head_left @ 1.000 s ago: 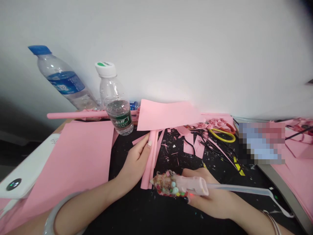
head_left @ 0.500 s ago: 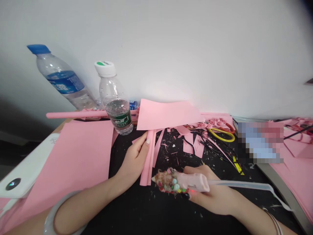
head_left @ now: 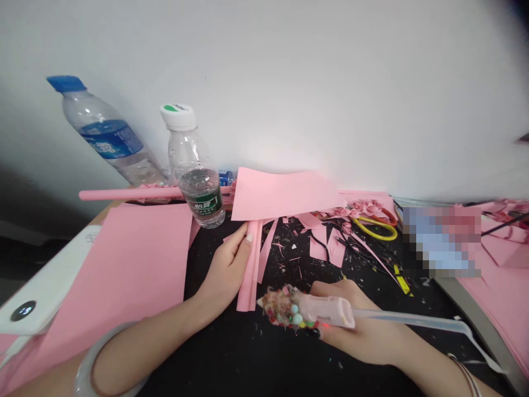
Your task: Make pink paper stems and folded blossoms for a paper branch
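My left hand (head_left: pixel 225 270) lies on the black table top (head_left: pixel 231 353) with its fingers closed along a rolled pink paper strip (head_left: pixel 250 270), thumb on top. My right hand (head_left: pixel 363 331) grips a pink glue gun (head_left: pixel 308 311) whose front is crusted with dried glue and coloured beads. Its tip points left, almost touching the near end of the paper roll. A clear glue stick (head_left: pixel 413 320) sticks out of the gun's back to the right.
A large pink sheet (head_left: pixel 128 270) lies left; another pink sheet (head_left: pixel 285 193) lies at the back. Two water bottles (head_left: pixel 196 171) (head_left: pixel 105 135) and a long pink paper tube (head_left: pixel 128 194) stand near the wall. Yellow scissors (head_left: pixel 374 226), paper roses and scraps lie right. A white device (head_left: pixel 45 286) sits far left.
My left hand and the paper roll slid slightly away from me. The glue gun shifted a little, staying by the roll's near end.
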A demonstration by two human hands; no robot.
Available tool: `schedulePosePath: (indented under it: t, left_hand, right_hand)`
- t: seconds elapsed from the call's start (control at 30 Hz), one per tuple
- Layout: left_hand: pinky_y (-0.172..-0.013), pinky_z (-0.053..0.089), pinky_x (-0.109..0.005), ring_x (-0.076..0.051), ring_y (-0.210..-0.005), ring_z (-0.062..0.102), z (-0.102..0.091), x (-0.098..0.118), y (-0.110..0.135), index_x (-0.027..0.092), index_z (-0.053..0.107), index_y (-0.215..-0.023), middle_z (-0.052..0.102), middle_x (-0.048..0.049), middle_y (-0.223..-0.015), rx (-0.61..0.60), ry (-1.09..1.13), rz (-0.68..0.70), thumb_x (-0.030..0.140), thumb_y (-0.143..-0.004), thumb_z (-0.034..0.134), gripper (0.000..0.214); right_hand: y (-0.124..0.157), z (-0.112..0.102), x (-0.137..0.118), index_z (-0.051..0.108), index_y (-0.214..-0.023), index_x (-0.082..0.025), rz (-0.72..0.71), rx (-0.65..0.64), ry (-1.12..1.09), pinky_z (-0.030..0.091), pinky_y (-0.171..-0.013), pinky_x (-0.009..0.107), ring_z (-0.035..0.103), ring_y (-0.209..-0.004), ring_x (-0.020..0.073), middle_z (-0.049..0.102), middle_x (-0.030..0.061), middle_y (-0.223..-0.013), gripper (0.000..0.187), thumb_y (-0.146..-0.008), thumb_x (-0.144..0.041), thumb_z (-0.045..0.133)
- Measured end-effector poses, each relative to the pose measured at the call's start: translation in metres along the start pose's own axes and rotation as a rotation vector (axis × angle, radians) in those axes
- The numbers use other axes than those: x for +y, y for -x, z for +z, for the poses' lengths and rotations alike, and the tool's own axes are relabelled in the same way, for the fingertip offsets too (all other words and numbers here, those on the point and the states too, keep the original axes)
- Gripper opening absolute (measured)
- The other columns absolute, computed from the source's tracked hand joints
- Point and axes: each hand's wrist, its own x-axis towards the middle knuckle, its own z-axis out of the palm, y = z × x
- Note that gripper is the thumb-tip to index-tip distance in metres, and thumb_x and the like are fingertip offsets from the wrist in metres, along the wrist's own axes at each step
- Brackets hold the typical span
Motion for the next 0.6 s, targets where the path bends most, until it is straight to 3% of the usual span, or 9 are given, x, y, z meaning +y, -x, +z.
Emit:
schedulePosePath:
  t: [0.27, 0.5, 0.6]
  left_hand:
    - [-0.105, 0.029, -0.031, -0.021, -0.126, 0.040, 0.0022, 0.0026, 0.0015, 0.019, 0.045, -0.131, 0.047, -0.0037, -0.136, -0.025, 0.028, 0.010, 0.034, -0.090, 0.040, 0.044]
    - [-0.106, 0.029, -0.031, -0.020, -0.127, 0.039, 0.0021, 0.0020, 0.0015, 0.020, 0.044, -0.131, 0.048, -0.0033, -0.136, -0.039, 0.031, 0.011, 0.034, -0.091, 0.041, 0.043]
    - [-0.106, 0.028, -0.030, -0.020, -0.128, 0.038, 0.0018, 0.0022, 0.0015, 0.020, 0.045, -0.131, 0.047, -0.0030, -0.136, -0.039, 0.033, 0.011, 0.034, -0.091, 0.040, 0.043]
  right_hand:
    - [-0.0014, 0.0069, 0.0010, 0.043, -0.066, -0.018, -0.047, -0.009, -0.042, 0.027, -0.045, 0.022, 0.041, -0.048, 0.0076, 0.043, -0.0027, -0.064, 0.027, -0.084, -0.037, 0.046]
    - [-0.0023, 0.0042, 0.0014, 0.046, -0.066, -0.018, -0.060, 0.198, 0.061, 0.033, -0.048, 0.023, 0.046, -0.050, 0.0100, 0.048, -0.0005, -0.063, 0.029, -0.089, -0.032, 0.038]
    - [-0.0031, 0.0029, 0.0015, 0.046, -0.064, -0.018, -0.077, 0.161, 0.044, 0.033, -0.048, 0.023, 0.046, -0.050, 0.0095, 0.048, -0.0008, -0.063, 0.031, -0.090, -0.035, 0.038]
